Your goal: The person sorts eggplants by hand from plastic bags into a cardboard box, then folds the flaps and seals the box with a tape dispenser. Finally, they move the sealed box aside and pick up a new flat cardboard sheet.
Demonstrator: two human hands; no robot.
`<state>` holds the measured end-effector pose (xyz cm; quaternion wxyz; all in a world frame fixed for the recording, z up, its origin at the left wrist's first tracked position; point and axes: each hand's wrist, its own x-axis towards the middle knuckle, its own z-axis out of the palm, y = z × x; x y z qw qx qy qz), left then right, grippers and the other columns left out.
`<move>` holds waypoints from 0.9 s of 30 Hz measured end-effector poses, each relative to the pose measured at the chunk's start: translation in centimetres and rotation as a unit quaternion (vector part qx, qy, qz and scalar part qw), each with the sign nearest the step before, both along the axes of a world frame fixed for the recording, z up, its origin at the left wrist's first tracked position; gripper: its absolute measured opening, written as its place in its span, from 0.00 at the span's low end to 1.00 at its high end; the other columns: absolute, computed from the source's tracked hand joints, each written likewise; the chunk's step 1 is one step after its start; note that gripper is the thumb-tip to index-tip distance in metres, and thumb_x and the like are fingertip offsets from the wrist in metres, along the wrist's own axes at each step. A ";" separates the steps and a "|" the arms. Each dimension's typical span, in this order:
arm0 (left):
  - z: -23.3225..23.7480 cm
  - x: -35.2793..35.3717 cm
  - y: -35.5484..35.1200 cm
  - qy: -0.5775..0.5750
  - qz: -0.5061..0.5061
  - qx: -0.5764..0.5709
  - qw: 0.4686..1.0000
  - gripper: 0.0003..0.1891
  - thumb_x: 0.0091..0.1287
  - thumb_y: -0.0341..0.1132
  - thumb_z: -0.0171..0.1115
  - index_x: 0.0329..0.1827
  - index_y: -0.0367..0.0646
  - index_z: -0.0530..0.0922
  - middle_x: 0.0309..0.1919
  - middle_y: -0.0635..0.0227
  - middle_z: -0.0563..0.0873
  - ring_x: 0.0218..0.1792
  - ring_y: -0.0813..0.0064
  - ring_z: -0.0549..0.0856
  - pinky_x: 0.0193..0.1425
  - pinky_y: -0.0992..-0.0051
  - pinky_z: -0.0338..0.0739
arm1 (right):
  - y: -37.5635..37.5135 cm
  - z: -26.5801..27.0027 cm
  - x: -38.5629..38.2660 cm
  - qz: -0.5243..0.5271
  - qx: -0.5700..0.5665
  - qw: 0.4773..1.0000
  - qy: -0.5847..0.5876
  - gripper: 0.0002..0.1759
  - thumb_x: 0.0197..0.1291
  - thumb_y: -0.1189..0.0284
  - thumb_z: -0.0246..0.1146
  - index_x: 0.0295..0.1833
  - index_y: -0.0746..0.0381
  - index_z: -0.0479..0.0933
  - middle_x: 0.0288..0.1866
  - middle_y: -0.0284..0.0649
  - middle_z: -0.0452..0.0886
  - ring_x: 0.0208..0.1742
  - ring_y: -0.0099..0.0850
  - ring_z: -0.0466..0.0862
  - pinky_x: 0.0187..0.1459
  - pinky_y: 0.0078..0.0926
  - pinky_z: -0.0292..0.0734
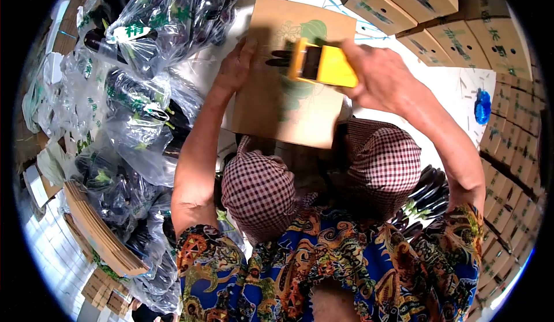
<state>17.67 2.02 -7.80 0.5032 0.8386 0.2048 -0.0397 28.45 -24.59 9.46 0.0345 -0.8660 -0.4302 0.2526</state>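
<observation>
A closed cardboard box with a green vegetable print is in front of me, above my knees. My left hand grips its left edge near the top. Fingers of my right hand are wrapped round a yellow hand stamp with a dark middle and an open frame. The stamp overlaps the box's upper face, its frame end facing left. Just left of that frame, dark elongated marks show on the cardboard. Motion slightly blurs the right hand and the stamp.
Clear plastic bags of eggplants crowd the left side. Stacked printed boxes line the right. Loose eggplants lie beside my right knee, and a blue bundle sits on the floor. Flattened cardboard leans at lower left.
</observation>
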 end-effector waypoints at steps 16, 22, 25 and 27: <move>1.6 -0.4 -1.3 0.058 0.145 -0.382 0.911 0.33 0.72 0.55 0.55 0.69 0.37 0.69 0.59 0.60 0.80 0.57 0.71 0.79 0.61 0.73 0.73 | -12.4 -13.7 1.0 -0.141 0.108 0.972 0.154 0.26 0.59 0.57 0.66 0.51 0.60 0.63 0.37 0.52 0.81 0.39 0.50 0.86 0.40 0.43 0.83; 3.4 -0.4 -2.0 0.086 0.170 -0.491 0.850 0.32 0.70 0.56 0.56 0.67 0.41 0.71 0.55 0.63 0.82 0.51 0.71 0.82 0.54 0.72 0.78 | -12.3 -17.8 -0.9 -0.155 0.207 0.961 0.098 0.23 0.59 0.63 0.68 0.46 0.61 0.62 0.38 0.54 0.79 0.40 0.52 0.85 0.40 0.43 0.84; 3.7 -0.4 -3.7 0.080 0.168 -0.516 0.836 0.32 0.70 0.57 0.55 0.67 0.41 0.71 0.55 0.62 0.82 0.51 0.71 0.82 0.54 0.71 0.79 | -13.4 -15.0 -1.2 -0.180 0.199 0.957 0.109 0.21 0.62 0.62 0.65 0.45 0.62 0.62 0.35 0.53 0.78 0.35 0.51 0.83 0.36 0.44 0.80; 3.3 -0.5 -4.3 0.085 0.134 -0.538 0.828 0.33 0.70 0.59 0.54 0.67 0.41 0.71 0.55 0.62 0.82 0.52 0.70 0.82 0.53 0.71 0.79 | -14.4 -11.6 -0.8 -0.139 0.197 0.968 0.064 0.22 0.62 0.57 0.64 0.46 0.62 0.63 0.34 0.52 0.78 0.34 0.53 0.82 0.36 0.45 0.79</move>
